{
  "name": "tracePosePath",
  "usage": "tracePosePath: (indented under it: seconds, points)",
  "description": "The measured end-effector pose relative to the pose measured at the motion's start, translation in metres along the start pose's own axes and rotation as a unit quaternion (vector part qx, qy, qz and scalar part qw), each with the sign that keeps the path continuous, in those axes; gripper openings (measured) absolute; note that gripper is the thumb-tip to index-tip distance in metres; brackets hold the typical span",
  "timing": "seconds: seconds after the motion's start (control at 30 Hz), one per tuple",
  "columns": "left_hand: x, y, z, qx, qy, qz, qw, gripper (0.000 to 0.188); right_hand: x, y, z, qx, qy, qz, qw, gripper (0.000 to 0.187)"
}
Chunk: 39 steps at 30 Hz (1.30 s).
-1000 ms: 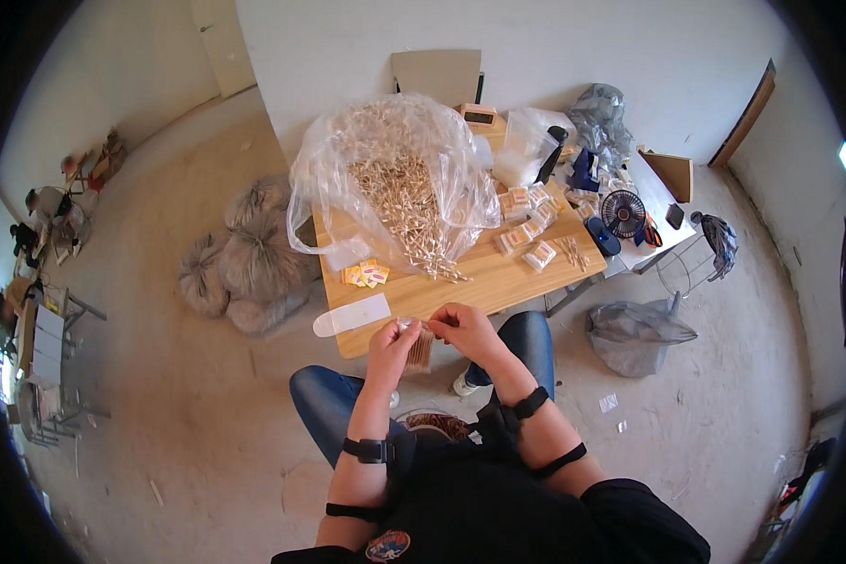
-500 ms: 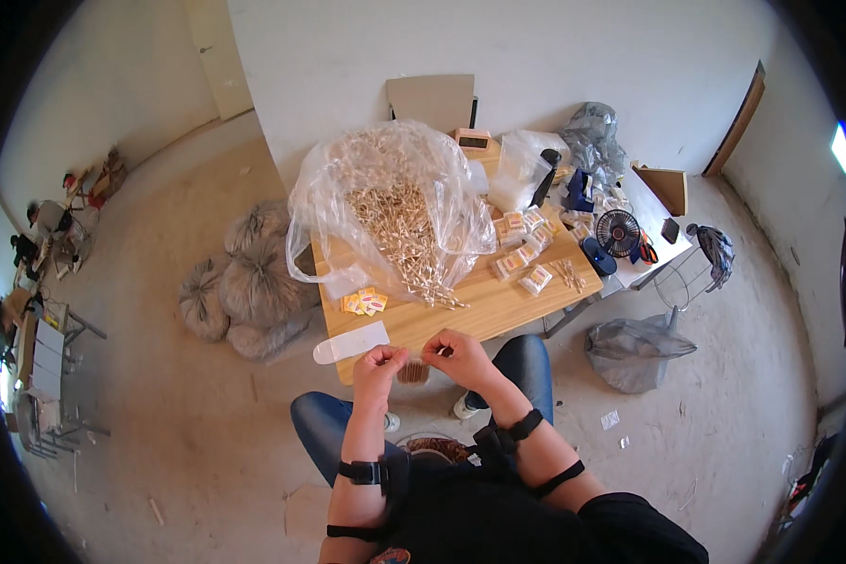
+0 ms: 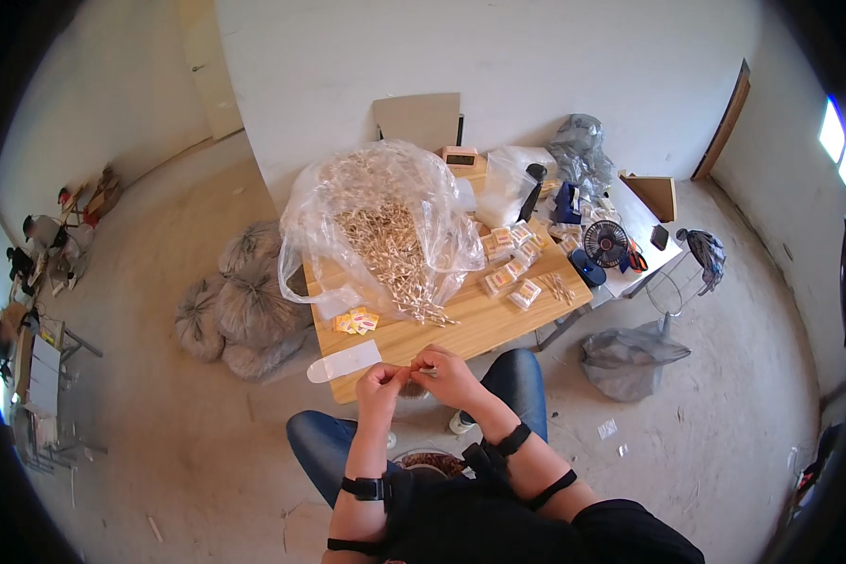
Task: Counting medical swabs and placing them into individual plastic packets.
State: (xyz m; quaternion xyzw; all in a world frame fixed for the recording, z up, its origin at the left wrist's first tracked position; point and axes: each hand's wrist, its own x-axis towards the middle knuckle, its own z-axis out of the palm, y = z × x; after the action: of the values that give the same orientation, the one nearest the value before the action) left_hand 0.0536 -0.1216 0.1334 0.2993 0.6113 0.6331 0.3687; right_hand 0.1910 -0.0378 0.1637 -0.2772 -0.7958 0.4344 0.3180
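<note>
My left hand [image 3: 379, 383] and right hand [image 3: 446, 376] pinch a bundle [image 3: 411, 390] at the table's [image 3: 470, 334] near edge. Swabs [image 3: 385, 240] in a bag [image 3: 445, 235] on its far left; card [image 3: 345, 361], near-left corner.

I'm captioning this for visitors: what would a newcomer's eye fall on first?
Probably the large clear plastic bag heaped with thin pale sticks on the light wooden table. Next, at the table's near edge, the left hand and right hand, close together at a small brownish bundle. Then the bulging grey plastic sacks piled on the concrete-coloured floor to the left.
</note>
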Motion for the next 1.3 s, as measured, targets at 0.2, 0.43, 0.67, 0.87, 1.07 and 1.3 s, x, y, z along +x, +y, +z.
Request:
tracePosePath:
  seconds: [0.2,0.43,0.67,0.87,1.07,1.3]
  points:
    - [-0.003,0.005,0.002,-0.034,-0.022,0.004,0.999,0.013,-0.002,0.002,-0.008,0.01,-0.019,0.014,1.0,0.012]
    - [0.002,-0.007,-0.004,-0.056,-0.015,0.019,0.998,0.011,-0.006,0.003,-0.022,0.005,-0.002,0.023,1.0,0.012]
    - [0.006,-0.014,0.015,-0.11,-0.05,-0.045,0.992,0.016,-0.004,0.03,0.0,0.017,0.061,0.092,0.994,0.014]
    - [0.035,-0.067,0.01,-0.105,-0.018,-0.061,0.992,0.018,0.008,0.075,0.035,0.075,0.067,0.148,0.984,0.014]
    - [0.066,-0.111,0.007,-0.016,-0.003,-0.047,0.999,0.019,0.022,0.113,0.054,0.041,0.122,0.128,0.983,0.012]
    - [0.061,-0.134,0.013,0.016,0.003,-0.015,1.0,0.022,0.017,0.133,0.061,0.03,0.146,0.164,0.975,0.013]
